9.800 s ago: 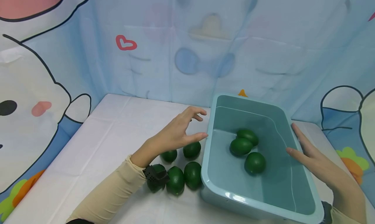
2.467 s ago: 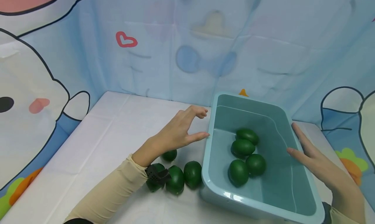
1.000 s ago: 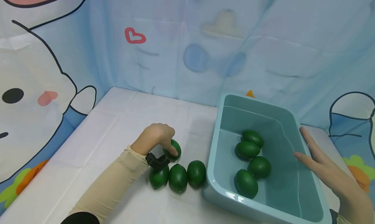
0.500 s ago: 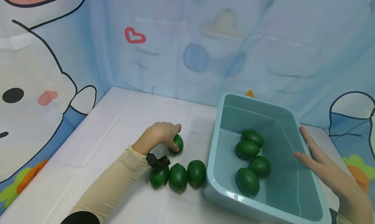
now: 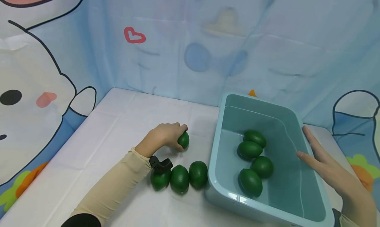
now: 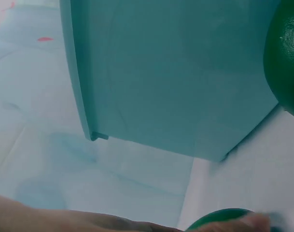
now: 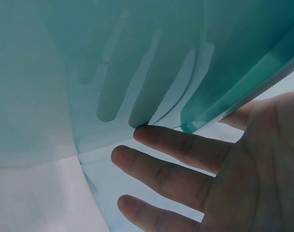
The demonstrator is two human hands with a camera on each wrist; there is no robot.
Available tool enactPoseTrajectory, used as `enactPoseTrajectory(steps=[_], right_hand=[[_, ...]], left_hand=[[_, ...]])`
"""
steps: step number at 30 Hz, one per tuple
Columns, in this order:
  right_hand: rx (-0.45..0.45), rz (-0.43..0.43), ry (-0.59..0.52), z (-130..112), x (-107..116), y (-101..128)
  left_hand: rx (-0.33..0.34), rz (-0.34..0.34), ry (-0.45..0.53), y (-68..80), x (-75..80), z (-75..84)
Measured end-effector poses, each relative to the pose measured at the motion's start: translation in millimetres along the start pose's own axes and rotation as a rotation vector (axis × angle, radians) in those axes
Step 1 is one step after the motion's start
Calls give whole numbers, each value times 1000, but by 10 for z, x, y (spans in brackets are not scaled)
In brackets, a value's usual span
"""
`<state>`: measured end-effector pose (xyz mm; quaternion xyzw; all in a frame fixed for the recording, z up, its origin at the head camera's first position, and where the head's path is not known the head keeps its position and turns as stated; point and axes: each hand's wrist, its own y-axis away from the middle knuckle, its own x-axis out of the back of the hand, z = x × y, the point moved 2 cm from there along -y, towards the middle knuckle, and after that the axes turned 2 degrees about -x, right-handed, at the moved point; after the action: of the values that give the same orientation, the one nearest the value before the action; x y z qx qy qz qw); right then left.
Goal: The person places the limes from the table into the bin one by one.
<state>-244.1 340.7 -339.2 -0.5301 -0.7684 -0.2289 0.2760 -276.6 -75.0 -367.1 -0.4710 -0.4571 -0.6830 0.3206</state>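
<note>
My left hand point(image 5: 164, 137) grips a dark green lime point(image 5: 183, 140) on the white table, left of the bin, with the thumb on the near side and fingers over the far side. In the left wrist view part of that lime point(image 6: 224, 216) shows beneath my fingers at the bottom edge. Several limes point(image 5: 179, 179) sit in a row nearer me, below my left wrist. More limes point(image 5: 250, 150) lie inside the blue-green plastic bin point(image 5: 285, 184). My right hand point(image 5: 329, 169) rests at the bin's right side, thumb over the rim and straight fingers along the outer wall.
The white table point(image 5: 124, 121) reaches back to a printed cloth backdrop point(image 5: 166, 62) that also closes in both sides. The bin's tall left wall point(image 6: 175, 72) stands between the row of limes and the bin's inside.
Earlier, one lime went from the table into the bin. Since then my left hand has come down on another lime and shifted it away from me and rightward. My right hand stays put.
</note>
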Motion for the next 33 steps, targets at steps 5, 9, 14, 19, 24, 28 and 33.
enactPoseTrajectory(steps=[5,9,14,19,24,28,33], right_hand=[[-1,3,3,12,-2,-9],[-2,4,-1,2,-8,-3],[1,5,-4,1,-10,3],[9,7,-1,26,1,-2],[6,7,7,37,1,-5],[4,8,4,29,7,-1],[6,4,3,14,11,-7]], left_hand=[[-15,-16,-5,-9,-32,0],[-19,-16,-5,-26,-48,8],[-24,-11,-17,-44,-58,21],[-30,-1,-16,-67,-72,25],[-36,5,-16,-82,-78,27],[-32,11,-23,-90,-79,25],[-14,17,-32,-89,-67,12]])
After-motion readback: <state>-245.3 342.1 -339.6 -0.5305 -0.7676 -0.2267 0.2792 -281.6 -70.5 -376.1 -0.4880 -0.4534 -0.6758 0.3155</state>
